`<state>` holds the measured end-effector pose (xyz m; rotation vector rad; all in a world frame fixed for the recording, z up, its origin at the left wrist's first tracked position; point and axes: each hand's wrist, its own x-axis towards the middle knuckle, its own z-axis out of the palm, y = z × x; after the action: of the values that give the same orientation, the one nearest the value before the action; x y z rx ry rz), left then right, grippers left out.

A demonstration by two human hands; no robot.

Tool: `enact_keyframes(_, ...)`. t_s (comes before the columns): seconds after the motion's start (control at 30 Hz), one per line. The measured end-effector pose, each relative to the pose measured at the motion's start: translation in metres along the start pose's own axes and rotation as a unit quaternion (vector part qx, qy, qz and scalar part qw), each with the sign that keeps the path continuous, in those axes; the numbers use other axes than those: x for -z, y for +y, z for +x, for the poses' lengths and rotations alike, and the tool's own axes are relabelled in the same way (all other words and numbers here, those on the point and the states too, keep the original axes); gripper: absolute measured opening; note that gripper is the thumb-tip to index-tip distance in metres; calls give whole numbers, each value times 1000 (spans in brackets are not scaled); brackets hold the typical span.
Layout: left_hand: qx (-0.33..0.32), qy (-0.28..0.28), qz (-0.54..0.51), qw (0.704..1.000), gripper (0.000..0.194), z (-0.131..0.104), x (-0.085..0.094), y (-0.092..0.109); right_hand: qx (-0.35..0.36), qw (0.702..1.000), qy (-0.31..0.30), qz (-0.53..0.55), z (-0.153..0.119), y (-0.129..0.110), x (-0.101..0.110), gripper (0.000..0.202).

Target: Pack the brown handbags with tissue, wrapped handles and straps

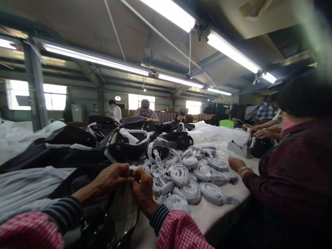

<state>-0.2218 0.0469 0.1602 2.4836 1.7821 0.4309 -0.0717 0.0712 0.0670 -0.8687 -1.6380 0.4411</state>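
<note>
Both my hands meet at the upper edge of a black bag (126, 211) with a greyish inside, near the front of the table. My left hand (114, 176) pinches the edge from the left. From the right, my right hand (144, 186) grips the same edge, fingertips close to the left ones. What exactly lies between the fingertips is too small to make out. Just right of my hands is a heap of rolled straps (189, 192) in white wrapping. Behind my hands lie several black bags (129, 145) with white-wrapped handles.
Long white-wrapped strips (28, 190) lie at the left. A co-worker in a dark red top (293, 166) sits close on the right, one hand near the rolls. White sheeting (215, 133) and a grey box (238, 149) lie farther back; other people stand beyond the table.
</note>
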Motion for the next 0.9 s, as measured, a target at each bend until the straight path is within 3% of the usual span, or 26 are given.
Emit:
enact_keyframes(0.2, -49, 19, -73, 996, 22, 1, -19, -8, -37, 996, 12, 78, 1, 5, 0, 11)
enact_keyframes(0.47, -18, 84, -97, 992, 14, -1, -35, -17, -20, 991, -32, 126, 1, -3, 9, 14)
enact_keyframes(0.6, -33, 129, -82, 988, 14, -13, -32, -10, -126, 982, 31, 140, -1, 14, 13, 52)
enact_keyframes(0.67, -41, 153, -68, 985, 15, -22, -24, -7, -202, 960, -16, 193, -6, 14, 10, 73)
enact_keyframes(0.73, -50, 186, -53, 980, 16, -32, -13, -4, -227, 927, -116, 275, -15, -1, 8, 80)
enact_keyframes(0.8, -68, 232, -42, 969, 20, -44, 3, 1, -197, 891, -213, 351, -24, -32, 12, 73)
enact_keyframes(0.87, -90, 284, -41, 954, 25, -63, 22, 8, -155, 871, -258, 387, -31, -73, 21, 67)
enact_keyframes(0.9, -97, 311, -41, 944, 27, -75, 32, 11, -137, 875, -264, 381, -34, -95, 27, 62)
